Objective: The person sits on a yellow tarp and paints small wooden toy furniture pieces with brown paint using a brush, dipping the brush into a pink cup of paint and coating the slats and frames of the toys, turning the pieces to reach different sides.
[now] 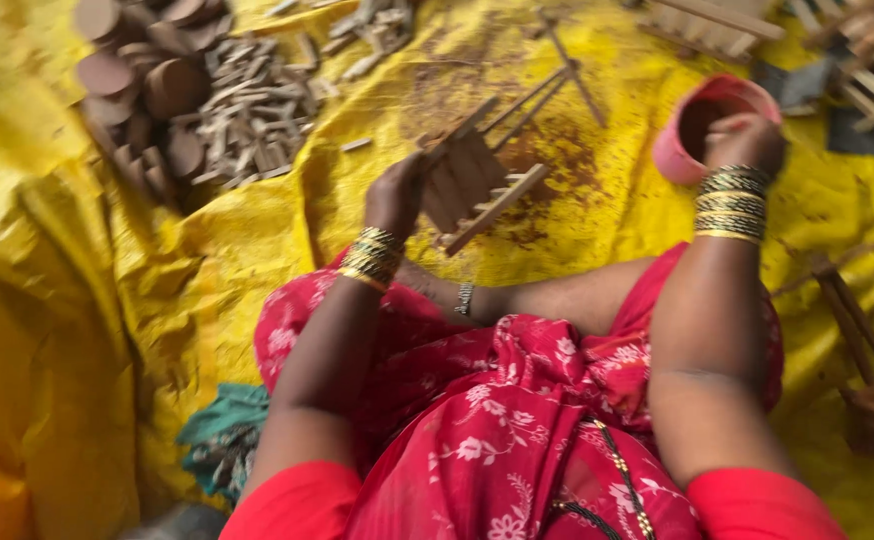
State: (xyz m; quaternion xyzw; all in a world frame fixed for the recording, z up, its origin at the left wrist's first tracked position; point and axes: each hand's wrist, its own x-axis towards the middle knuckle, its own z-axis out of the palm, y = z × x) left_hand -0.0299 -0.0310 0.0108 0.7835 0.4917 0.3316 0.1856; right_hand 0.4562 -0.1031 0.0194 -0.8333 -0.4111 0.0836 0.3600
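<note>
The person sits cross-legged in a red floral garment [517, 440] on a yellow sheet [107, 290], so all stock lies within arm's reach. The left hand [397, 195] grasps a small wooden slatted frame [477, 180] by its near edge, tilted up off the sheet so its slats face the person. The right hand [742, 140] reaches into a pink cup [672, 150] just beyond the knee; whether its fingers close on anything there cannot be determined. Farther left, round wooden discs [147, 90] and short wooden sticks [257, 120] are heaped together. Finished frames [717, 25] lie at the far edge.
</note>
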